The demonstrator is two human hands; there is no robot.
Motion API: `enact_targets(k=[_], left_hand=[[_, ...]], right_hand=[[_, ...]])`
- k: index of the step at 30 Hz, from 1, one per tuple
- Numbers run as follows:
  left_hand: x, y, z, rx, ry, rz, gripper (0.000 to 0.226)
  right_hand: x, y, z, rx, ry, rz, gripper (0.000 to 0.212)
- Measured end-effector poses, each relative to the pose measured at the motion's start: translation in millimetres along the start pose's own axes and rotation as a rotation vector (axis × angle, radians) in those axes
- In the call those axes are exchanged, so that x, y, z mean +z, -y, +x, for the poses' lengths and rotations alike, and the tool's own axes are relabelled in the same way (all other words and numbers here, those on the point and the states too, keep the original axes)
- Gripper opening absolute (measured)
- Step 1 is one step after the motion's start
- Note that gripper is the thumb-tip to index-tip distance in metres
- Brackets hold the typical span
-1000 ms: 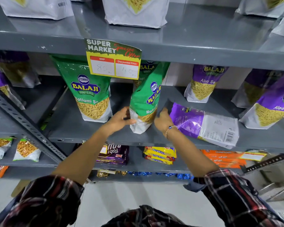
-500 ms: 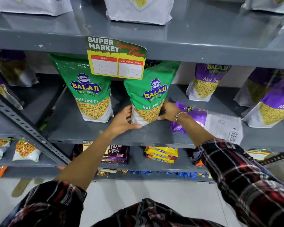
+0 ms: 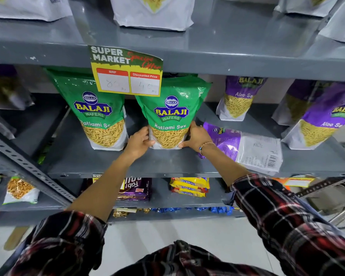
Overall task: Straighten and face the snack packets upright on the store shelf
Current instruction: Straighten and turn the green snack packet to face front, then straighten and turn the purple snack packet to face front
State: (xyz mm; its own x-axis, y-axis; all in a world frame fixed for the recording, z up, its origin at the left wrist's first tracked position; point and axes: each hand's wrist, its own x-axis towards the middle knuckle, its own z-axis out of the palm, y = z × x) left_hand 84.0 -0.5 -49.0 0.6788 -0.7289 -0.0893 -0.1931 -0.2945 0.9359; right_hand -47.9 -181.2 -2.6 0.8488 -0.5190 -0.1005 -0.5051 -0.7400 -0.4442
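A green Ratlami Sev packet [image 3: 170, 112] stands upright on the grey middle shelf [image 3: 112, 166], its front facing me. My left hand [image 3: 137, 143] grips its lower left side and my right hand [image 3: 195, 136] grips its lower right side. A second green packet [image 3: 96, 110] stands upright to its left. Right of my right hand a purple Aloo Sev packet [image 3: 245, 146] lies flat on the shelf, back side up with its barcode showing. Two more purple packets stand upright, one at the back [image 3: 239, 98] and one at the far right [image 3: 323, 120].
A special-offer price tag [image 3: 126, 70] hangs from the upper shelf edge, covering the green packets' tops. White packets [image 3: 153, 12] stand on the upper shelf. Biscuit packs [image 3: 189, 186] lie on the lower shelf. A slotted metal upright [image 3: 28, 168] runs diagonally at the left.
The green packet, tilted and turned sideways a second ago, has been turned front-on and set upright. Both hands have shifted to its lower sides and slid it back on the shelf.
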Motion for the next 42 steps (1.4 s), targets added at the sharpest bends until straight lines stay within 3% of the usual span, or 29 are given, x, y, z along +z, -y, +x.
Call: enact_targets(k=[2,3,6,7,9,11,13,15,17,20,23,26,29,34,38,42], left_hand=[[2.8,-2.1,-5.8,-0.018,-0.044,-0.002,0.06],[6.8,-2.9,-12.0,-0.042,-0.138,-0.034,0.057],[36.9,-11.8,-42.9,-0.132,-0.556,-0.226,0.018],[53.8,-17.0,-54.6,-0.149,-0.615,-0.169,0.015],[92.3,-32.6,-69.7,-0.14,-0.501,-0.118,0.017],[135.0,-55.9,-72.8,-0.135,-0.241,-0.264,0.016],[178.9,-81.2,-70.8,-0.212,0.07,-0.35,0.015],[220.8,-100.2,-72.4,-0.369,0.385,-0.477,0.013],[256.0,-110.4,-72.8,-0.482,0.519,-0.625,0.02],[289.3,-121.2,-61.9,-0.542,0.391,-0.797,0.039],[296.4,-128.4,-47.7,-0.543,0.177,-0.754,0.047],[296.2,-135.3,-43.2,-0.461,0.071,-0.647,0.038],[289.0,-148.8,-37.7,-0.366,-0.073,-0.531,0.024],[265.5,-175.4,-3.6,-0.085,-0.339,-0.268,0.028],[251.5,-186.9,30.3,0.04,-0.31,-0.095,0.049],[253.6,-188.3,51.2,0.048,-0.294,0.161,0.052]], right_hand=[[-5.1,-1.8,-1.9,-0.009,0.052,0.027,0.082],[-10.0,-5.5,-4.3,-0.025,0.083,0.065,0.077],[-37.8,-31.0,-14.4,-0.094,0.066,0.123,0.053],[-49.0,-45.5,-18.0,-0.088,0.037,0.138,0.047],[-74.0,-79.2,-23.9,-0.007,0.004,0.227,0.041],[-98.8,-113.0,-26.5,0.088,-0.033,0.249,0.041],[-121.2,-142.9,-26.5,0.167,-0.018,0.122,0.036],[-137.6,-174.3,-27.6,0.215,0.102,-0.058,0.024],[-144.9,-202.0,-28.3,0.258,0.303,-0.14,0.027],[-156.8,-217.3,-30.4,0.16,0.456,-0.166,0.043],[-163.9,-224.0,-31.0,0.048,0.59,-0.174,0.047],[-155.6,-257.6,-30.9,0.091,0.58,0.146,0.036],[-156.9,-261.3,-36.0,-0.076,0.648,0.336,0.034],[-160.9,-250.1,-25.4,-0.174,0.305,0.66,0.062],[-137.6,-243.0,-22.1,-0.1,-0.031,0.768,0.06],[-114.3,-246.5,-19.1,0.006,-0.199,0.768,0.066]])
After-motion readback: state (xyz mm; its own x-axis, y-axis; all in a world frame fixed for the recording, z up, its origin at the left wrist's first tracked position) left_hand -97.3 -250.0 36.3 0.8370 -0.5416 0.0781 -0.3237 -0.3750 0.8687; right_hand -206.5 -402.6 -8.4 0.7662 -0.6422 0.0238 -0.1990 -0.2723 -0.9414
